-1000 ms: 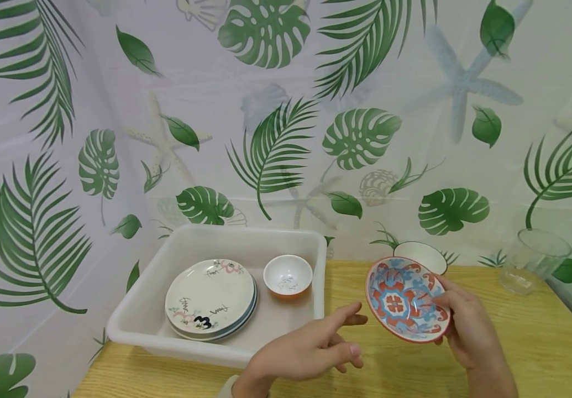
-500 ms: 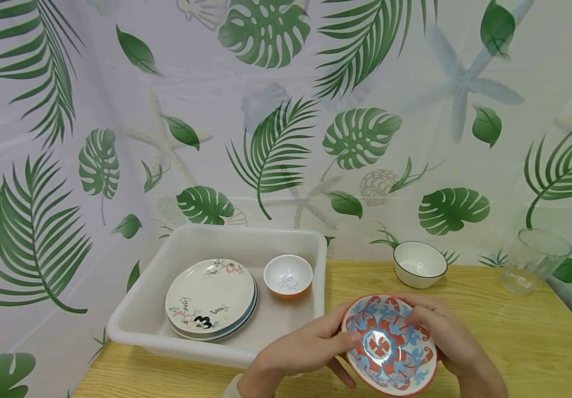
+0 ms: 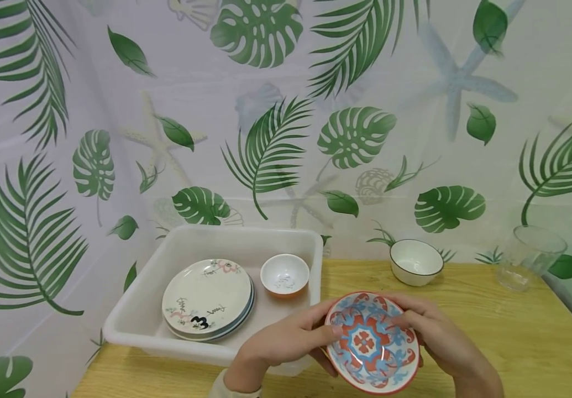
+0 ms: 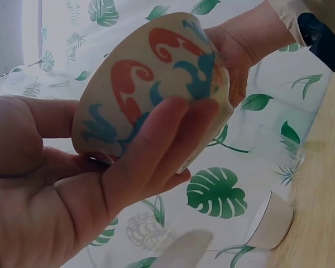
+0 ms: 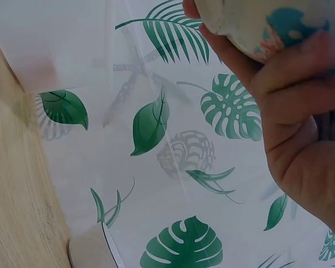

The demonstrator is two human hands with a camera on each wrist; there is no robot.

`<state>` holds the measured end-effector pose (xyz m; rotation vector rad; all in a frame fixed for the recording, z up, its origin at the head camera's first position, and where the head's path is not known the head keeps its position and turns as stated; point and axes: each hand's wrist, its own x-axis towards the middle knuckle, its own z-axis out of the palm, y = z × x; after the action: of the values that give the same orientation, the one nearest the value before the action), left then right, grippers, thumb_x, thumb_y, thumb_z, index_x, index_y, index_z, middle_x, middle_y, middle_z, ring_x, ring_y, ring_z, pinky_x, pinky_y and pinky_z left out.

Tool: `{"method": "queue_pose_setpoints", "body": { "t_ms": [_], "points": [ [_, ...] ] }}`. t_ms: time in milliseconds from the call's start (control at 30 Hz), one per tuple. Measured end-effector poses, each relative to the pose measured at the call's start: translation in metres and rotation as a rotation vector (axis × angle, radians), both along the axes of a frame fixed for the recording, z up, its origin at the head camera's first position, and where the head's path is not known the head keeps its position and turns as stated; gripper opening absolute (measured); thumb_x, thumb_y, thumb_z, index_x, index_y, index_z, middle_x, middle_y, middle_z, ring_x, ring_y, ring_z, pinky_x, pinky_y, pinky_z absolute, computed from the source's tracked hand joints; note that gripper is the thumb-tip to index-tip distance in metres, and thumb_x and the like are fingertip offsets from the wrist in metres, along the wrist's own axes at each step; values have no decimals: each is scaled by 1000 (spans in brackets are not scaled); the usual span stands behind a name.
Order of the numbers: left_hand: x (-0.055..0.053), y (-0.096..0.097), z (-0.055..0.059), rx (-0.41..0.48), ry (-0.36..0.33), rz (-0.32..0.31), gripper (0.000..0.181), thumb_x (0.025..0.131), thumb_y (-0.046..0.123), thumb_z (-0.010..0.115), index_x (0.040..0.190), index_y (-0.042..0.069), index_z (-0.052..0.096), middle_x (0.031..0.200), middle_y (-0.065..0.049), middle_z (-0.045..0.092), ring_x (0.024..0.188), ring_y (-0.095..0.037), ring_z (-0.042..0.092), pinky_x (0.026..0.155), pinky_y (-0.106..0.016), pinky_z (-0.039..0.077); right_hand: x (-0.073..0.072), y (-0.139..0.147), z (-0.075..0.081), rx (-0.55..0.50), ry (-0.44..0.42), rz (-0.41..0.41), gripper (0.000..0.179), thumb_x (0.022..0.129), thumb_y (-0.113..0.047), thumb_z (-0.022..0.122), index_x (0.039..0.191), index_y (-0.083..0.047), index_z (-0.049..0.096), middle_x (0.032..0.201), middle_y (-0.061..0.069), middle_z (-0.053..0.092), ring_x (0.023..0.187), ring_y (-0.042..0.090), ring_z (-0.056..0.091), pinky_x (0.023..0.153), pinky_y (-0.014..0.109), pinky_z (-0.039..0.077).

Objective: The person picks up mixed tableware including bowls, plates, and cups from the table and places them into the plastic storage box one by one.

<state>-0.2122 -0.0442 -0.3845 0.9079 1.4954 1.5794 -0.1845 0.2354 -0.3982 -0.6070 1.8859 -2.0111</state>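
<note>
A bowl with a red and blue flower pattern is held up over the front of the table, its inside tilted toward the head camera. My left hand grips its left side, thumb over the rim and fingers underneath. On the opposite side my right hand holds the rim, thumb inside. The left wrist view shows the bowl's patterned outside with left fingers spread beneath it. In the right wrist view, the right hand supports the bowl's underside, partly cut off by the frame.
Left of the hands stands a white plastic tub holding stacked plates and a small orange-sided bowl. A white dark-rimmed bowl and a clear glass stand at the back of the wooden table, before a leaf-printed sheet.
The patterned bowl has come down and left from the right side. The left hand, earlier apart from it, has taken hold of its left rim. The head view has shifted slightly.
</note>
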Motion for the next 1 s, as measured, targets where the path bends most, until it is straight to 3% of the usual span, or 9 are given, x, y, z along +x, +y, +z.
{"method": "queue_pose_setpoints", "body": {
  "t_ms": [100,333,467,633,733,800,1000],
  "points": [
    [-3,-5,4,-17,26,-9,46,108,14,39,153,11,30,124,-35,55,86,-12,69,77,-38,59,1,-3,1,-14,38,53,48,101,3,37,133,-24,61,114,0,70,86,13,70,73,28,58],
    [-17,-19,23,-24,104,-75,47,109,17,37,154,7,28,122,-35,57,98,-27,70,81,-42,59,4,-14,9,3,66,44,45,104,-3,40,140,-26,56,112,3,68,79,12,67,65,28,56],
    [-28,-27,37,-77,158,-104,47,109,17,38,153,6,29,121,-34,57,94,-25,71,78,-42,59,5,-24,11,-38,108,64,46,105,-1,38,145,-21,50,111,5,67,76,14,68,62,33,58],
    [-47,-33,52,-158,225,-147,45,109,15,36,153,5,31,116,-31,61,87,-17,71,75,-42,60,7,-36,15,-69,119,69,47,106,-2,38,152,-9,38,108,11,65,69,21,69,59,41,59],
    [-61,-37,56,-194,281,-163,45,109,18,35,152,4,33,116,-25,61,89,-16,69,77,-36,59,9,-43,17,-68,86,45,49,106,-5,40,155,-4,29,120,15,60,78,26,70,61,45,59],
    [-71,-39,57,-200,316,-167,46,109,20,37,151,1,35,118,-21,62,92,-15,67,81,-30,56,10,-49,18,-74,60,32,53,107,-7,42,156,-3,23,128,18,54,85,29,70,63,48,59],
    [-99,-41,54,-251,332,-190,49,106,24,41,147,-2,41,102,-9,66,77,-11,65,68,-26,55,12,-63,18,-90,2,19,61,107,-11,43,158,-1,12,142,28,40,99,30,68,70,51,58]
  ]
}}
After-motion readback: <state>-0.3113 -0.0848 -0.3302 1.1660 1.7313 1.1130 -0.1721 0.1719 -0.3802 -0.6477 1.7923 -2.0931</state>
